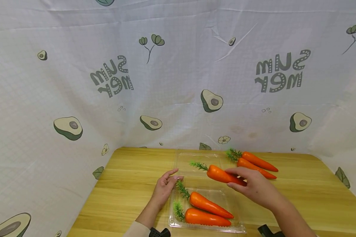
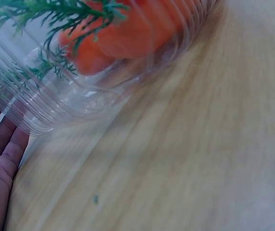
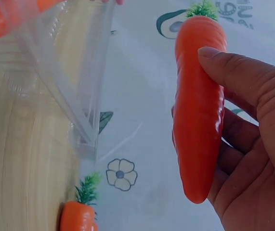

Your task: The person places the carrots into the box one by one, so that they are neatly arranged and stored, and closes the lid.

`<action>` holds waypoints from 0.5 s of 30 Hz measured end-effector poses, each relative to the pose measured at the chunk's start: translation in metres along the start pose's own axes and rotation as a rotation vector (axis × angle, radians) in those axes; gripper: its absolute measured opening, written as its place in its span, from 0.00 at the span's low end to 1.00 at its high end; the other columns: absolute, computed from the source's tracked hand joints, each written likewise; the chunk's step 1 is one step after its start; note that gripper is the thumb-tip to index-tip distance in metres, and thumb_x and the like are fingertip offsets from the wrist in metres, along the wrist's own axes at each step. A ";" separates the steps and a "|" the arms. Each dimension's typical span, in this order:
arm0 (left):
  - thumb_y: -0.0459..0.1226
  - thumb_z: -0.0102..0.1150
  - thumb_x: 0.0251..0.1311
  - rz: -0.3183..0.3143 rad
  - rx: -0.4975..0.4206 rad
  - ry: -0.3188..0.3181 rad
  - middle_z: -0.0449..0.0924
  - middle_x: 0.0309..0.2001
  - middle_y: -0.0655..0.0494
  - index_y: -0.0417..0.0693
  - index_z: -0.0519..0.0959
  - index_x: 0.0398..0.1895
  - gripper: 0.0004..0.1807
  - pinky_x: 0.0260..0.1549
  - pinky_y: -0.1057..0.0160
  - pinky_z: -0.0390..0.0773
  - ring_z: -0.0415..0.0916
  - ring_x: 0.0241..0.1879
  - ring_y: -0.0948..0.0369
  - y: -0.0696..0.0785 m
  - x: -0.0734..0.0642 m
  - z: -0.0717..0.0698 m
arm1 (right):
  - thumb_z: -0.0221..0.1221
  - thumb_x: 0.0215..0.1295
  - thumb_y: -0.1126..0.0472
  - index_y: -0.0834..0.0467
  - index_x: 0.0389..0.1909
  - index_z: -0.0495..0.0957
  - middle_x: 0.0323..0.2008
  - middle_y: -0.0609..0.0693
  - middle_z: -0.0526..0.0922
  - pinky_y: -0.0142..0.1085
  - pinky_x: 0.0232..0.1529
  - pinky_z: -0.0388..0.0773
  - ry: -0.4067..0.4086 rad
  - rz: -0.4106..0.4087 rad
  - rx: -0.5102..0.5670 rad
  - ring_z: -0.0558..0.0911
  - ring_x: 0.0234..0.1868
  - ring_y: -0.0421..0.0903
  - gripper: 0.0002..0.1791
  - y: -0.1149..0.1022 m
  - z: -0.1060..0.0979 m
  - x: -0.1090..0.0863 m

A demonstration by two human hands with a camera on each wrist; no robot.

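My right hand (image 1: 256,187) holds an orange toy carrot (image 1: 220,174) with a green leafy top, above the back right of a clear plastic clamshell box (image 1: 207,228). In the right wrist view the thumb (image 3: 233,67) lies along one side of this carrot (image 3: 200,110), fingers behind it. Two more carrots, a rear one (image 1: 209,204) and a front one (image 1: 207,217), lie side by side in the box, tops to the left. At the box's back left corner is my left hand (image 1: 163,188); its extended fingers (image 2: 13,147) rest against the ribbed wall.
The box's clear lid (image 1: 197,161) lies folded back on the wooden table (image 1: 130,184). At the back right, two carrots, one (image 1: 259,161) behind the other (image 1: 255,168), lie on the wood. A printed white cloth (image 1: 178,75) hangs behind the table.
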State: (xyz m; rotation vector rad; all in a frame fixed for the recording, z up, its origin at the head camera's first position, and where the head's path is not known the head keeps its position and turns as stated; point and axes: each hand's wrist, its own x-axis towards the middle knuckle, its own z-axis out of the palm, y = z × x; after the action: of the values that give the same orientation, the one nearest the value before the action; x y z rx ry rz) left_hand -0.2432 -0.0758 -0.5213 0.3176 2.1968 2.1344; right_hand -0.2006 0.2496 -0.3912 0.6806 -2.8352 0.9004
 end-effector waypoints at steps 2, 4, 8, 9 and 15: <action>0.45 0.51 0.78 0.001 -0.005 0.000 0.85 0.56 0.40 0.42 0.69 0.73 0.27 0.52 0.72 0.76 0.81 0.57 0.63 0.000 0.000 0.000 | 0.71 0.61 0.53 0.53 0.56 0.84 0.41 0.41 0.84 0.29 0.36 0.81 -0.013 -0.009 0.012 0.76 0.37 0.31 0.22 -0.003 0.001 0.000; 0.45 0.51 0.77 0.002 -0.004 0.001 0.85 0.56 0.40 0.42 0.69 0.73 0.27 0.52 0.72 0.76 0.81 0.59 0.60 0.000 0.000 0.000 | 0.71 0.62 0.54 0.53 0.57 0.84 0.42 0.42 0.85 0.29 0.36 0.81 -0.025 -0.021 0.022 0.76 0.37 0.31 0.22 -0.004 0.001 0.000; 0.46 0.51 0.77 0.006 0.010 0.001 0.85 0.56 0.42 0.43 0.69 0.73 0.27 0.52 0.71 0.76 0.80 0.60 0.55 -0.001 0.000 0.000 | 0.71 0.61 0.57 0.53 0.57 0.83 0.45 0.44 0.86 0.29 0.36 0.81 -0.026 -0.051 0.029 0.77 0.38 0.31 0.22 -0.006 0.005 0.000; 0.46 0.51 0.77 0.008 0.014 0.000 0.85 0.56 0.42 0.43 0.69 0.73 0.27 0.52 0.71 0.76 0.80 0.61 0.54 -0.001 0.000 0.000 | 0.71 0.61 0.57 0.53 0.57 0.83 0.45 0.44 0.86 0.29 0.36 0.81 -0.024 -0.053 0.026 0.77 0.38 0.30 0.22 -0.007 0.006 0.000; 0.46 0.51 0.77 0.017 0.011 -0.006 0.85 0.56 0.41 0.42 0.69 0.73 0.27 0.53 0.72 0.76 0.80 0.62 0.52 -0.001 0.000 -0.001 | 0.71 0.61 0.57 0.51 0.56 0.84 0.48 0.44 0.87 0.29 0.38 0.82 -0.036 -0.031 0.021 0.78 0.39 0.31 0.22 -0.010 0.011 0.001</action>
State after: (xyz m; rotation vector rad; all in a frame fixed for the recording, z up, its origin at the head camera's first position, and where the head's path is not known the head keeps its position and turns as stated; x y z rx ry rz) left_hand -0.2433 -0.0765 -0.5221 0.3433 2.2117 2.1275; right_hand -0.1961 0.2356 -0.3948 0.7486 -2.8417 0.9230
